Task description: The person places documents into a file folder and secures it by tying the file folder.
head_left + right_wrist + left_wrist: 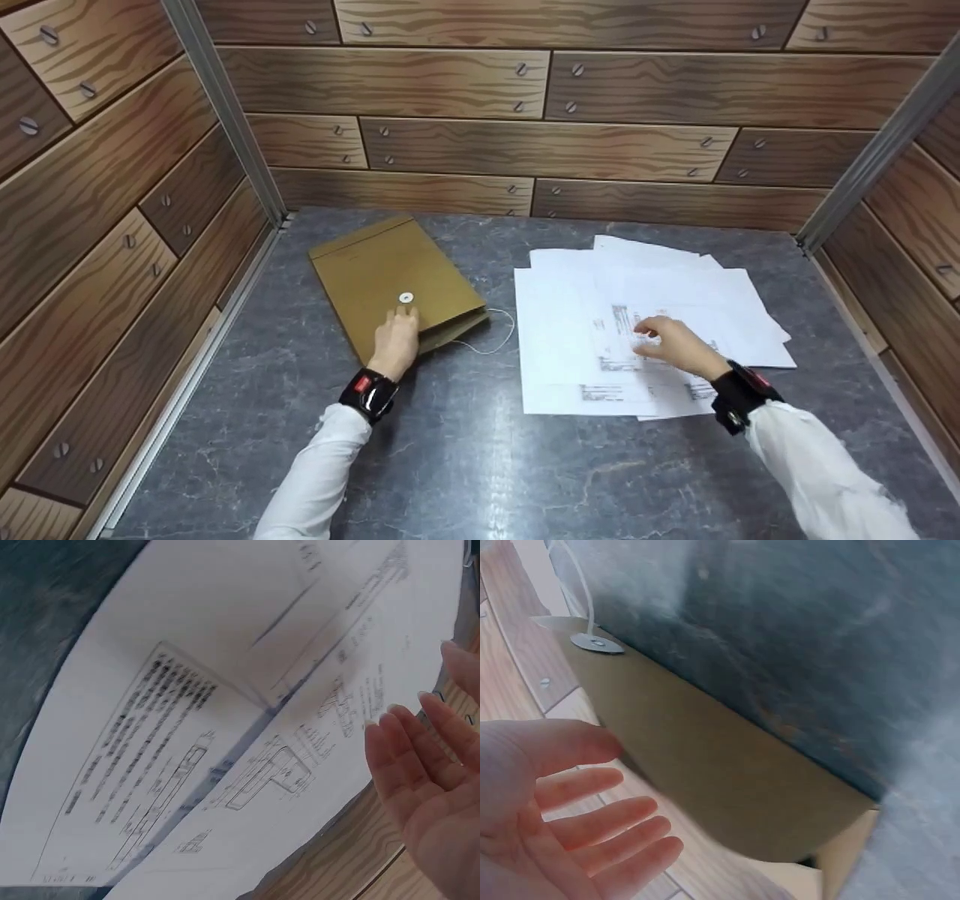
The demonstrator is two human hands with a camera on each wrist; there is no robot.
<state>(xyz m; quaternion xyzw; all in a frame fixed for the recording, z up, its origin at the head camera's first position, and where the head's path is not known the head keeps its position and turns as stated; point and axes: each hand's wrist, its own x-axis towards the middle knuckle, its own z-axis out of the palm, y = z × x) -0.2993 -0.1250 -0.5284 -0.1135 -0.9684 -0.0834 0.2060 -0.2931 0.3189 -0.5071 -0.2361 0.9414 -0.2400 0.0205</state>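
Observation:
A brown document envelope [375, 266] lies at the left of the table, with a white round button [406, 298] on its face and a gap along its near right edge. My left hand [397, 341] is at its near edge, just below the button. In the left wrist view, the fingers of that left hand [592, 817] are loosely spread, thumb tip right at the edge of the brown flap [727, 765]. My right hand [675, 346] hovers over fanned-out white papers [562, 322], fingers slightly bent and holding nothing. Line drawings and text show on the sheets [247, 727] in the right wrist view.
A thin white string [513, 330] loops from the envelope towards the papers. Wood-patterned walls [450, 82] with grey metal corner posts [225, 97] enclose the dark grey marbled table [465, 465] at the back and both sides.

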